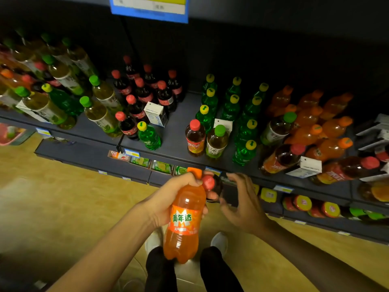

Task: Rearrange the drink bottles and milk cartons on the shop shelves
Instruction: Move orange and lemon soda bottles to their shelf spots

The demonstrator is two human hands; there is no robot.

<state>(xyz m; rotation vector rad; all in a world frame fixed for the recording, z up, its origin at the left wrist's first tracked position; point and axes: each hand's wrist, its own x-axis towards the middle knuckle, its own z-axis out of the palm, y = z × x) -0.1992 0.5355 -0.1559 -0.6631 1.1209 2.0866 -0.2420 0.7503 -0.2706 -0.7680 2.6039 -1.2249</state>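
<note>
My left hand (176, 194) grips an orange soda bottle (185, 226) round its neck, in front of the shelf edge. A dark bottle with a red cap (208, 182) sits right beside the orange cap, against my left fingers. My right hand (242, 204) hovers just right of that dark bottle, fingers spread and loosely bent, holding nothing. On the dark shelf (174, 131) stand cola bottles (145, 91), green soda bottles (231, 106), orange soda bottles (311, 123) and tea bottles (101, 110). A milk carton (156, 113) stands among the colas, another (305, 166) lies at the right.
A lower shelf (94, 159) holds small boxed goods and round-lidded cups (303, 203). Price tags line the shelf edges, and a blue sign (149, 9) hangs overhead. My feet (219, 242) stand on a yellowish floor. A pink basket (10, 133) sits far left.
</note>
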